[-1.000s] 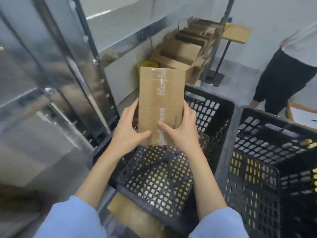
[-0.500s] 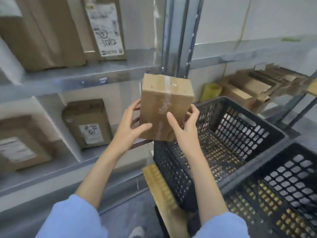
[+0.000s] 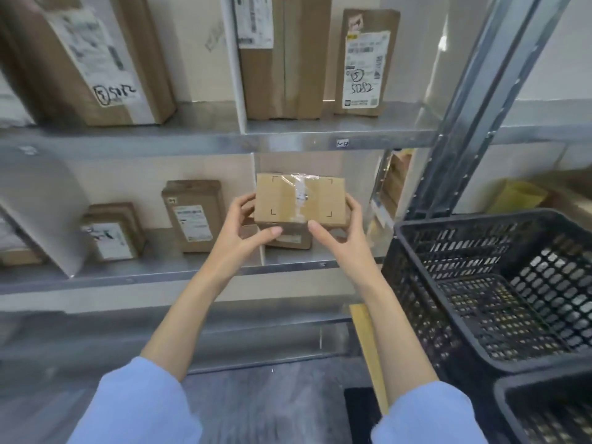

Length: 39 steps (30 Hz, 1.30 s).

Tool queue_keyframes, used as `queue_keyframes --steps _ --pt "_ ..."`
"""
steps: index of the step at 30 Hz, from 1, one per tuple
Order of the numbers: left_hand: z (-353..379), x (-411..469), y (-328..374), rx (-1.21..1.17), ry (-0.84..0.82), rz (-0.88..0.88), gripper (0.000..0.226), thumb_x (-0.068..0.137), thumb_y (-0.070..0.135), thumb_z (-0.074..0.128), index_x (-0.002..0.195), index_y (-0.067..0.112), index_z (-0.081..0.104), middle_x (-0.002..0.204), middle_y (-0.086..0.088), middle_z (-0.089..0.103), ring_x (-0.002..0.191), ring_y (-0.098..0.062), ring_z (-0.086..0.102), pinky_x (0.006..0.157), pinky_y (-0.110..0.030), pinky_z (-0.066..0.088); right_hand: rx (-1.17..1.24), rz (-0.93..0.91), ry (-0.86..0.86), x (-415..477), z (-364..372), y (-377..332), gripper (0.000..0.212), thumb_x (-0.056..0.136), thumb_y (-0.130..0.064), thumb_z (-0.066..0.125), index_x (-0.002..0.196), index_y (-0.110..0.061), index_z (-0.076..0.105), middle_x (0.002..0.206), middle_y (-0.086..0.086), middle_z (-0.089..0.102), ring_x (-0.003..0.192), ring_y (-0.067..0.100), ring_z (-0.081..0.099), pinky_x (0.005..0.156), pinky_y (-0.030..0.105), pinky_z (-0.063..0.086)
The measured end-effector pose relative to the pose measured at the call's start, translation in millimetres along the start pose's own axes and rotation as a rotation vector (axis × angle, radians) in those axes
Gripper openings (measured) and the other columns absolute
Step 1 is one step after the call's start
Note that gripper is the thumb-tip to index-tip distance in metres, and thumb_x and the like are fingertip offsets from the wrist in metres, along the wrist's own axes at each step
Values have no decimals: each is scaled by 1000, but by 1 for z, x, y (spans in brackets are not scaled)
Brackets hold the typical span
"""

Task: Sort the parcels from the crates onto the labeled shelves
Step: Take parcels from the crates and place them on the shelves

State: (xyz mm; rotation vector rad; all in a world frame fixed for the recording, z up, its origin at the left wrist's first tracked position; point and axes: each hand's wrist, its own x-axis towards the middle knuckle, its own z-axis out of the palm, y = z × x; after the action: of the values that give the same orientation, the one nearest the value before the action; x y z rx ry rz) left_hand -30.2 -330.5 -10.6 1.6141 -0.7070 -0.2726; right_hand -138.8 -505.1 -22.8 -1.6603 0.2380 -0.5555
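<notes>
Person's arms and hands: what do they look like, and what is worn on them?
The left sleeve and right sleeve are light blue, loose and plain. The left hand and right hand wear nothing: no gloves, rings or watch visible.

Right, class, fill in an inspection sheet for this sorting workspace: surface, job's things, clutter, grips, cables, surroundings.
Surface: metal shelves with upright dividers.
Job's things: taped cardboard parcel held in front of the shelves; labelled parcels stand on them; black crate at right.
Clutter: yellow bag and cardboard strip near the crate.
Grips: left grip and right grip, bare hands, both hold the parcel's ends.
Cables: nothing seen.
Surroundings: pale wall, grey floor.
</notes>
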Motion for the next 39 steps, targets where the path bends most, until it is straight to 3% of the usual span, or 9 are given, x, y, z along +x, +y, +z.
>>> queue_keyframes --steps 6,14,18,23,26,29,32,36,39 --pt "-51 -34 -12 -21 -10 -34 88 61 51 79 137 30 40 140 10 49 129 -4 48 98 -19 44 95 47 -42 -20 48 1 68 79 -31 74 131 -36 32 135 -8 49 126 8 49 87 7 45" --pt "-100 -76 -25 -47 -48 -66 106 59 48 79 151 27 30 145 12 49 129 -6 51 108 -33 44 -144 56 -129 -56 94 -3 114 68 -34 89 154 -43 14 155 -21 26 143 1 25 120 39 26" --pt "-124 -94 -28 -16 -23 -51 98 62 55 78 148 36 34 149 11 44 134 -9 45 110 -41 41 -339 30 -182 -70 116 -10 114 76 -15 84 156 -38 6 156 -19 21 134 -1 17 112 32 14" --pt "-149 -118 -30 47 25 0 92 67 38 78 147 41 33 149 19 38 132 1 39 85 -8 45 -260 39 -227 -85 147 -16 112 74 -14 84 155 -39 11 151 -27 27 139 -5 27 118 38 29" --pt "-165 -131 -36 35 39 -2 95 69 26 86 147 40 32 148 22 39 131 1 40 94 -28 51 -207 36 -266 -91 163 -17 109 75 -9 85 153 -36 14 140 -36 32 129 -16 34 103 13 37" --pt "-173 -143 -42 -6 64 7 96 68 12 88 143 38 34 146 24 40 126 9 42 86 -21 53 -164 37 -268 -91 179 -19 100 76 -14 84 148 -39 19 140 -36 32 122 -25 34 93 0 35" --pt "-175 -148 -48 -22 81 14 94 63 16 84 140 36 34 142 26 42 126 9 43 85 -16 50 -118 52 -213 -89 192 -18 90 81 -24 81 148 -39 22 147 -27 35 125 -22 34 101 11 36" --pt "-171 -143 -55 -12 81 15 96 65 11 84 143 31 31 143 23 41 128 5 44 97 -27 49 -129 65 -107 -84 196 -8 89 88 -17 73 155 -36 16 141 -31 35 120 -20 37 85 0 37" --pt "-160 -133 -55 -2 67 -1 104 64 21 84 149 35 27 139 34 38 128 6 43 98 -28 47 -179 66 -66 -79 188 4 91 89 -7 70 156 -37 17 154 -19 32 137 2 33 103 20 36"
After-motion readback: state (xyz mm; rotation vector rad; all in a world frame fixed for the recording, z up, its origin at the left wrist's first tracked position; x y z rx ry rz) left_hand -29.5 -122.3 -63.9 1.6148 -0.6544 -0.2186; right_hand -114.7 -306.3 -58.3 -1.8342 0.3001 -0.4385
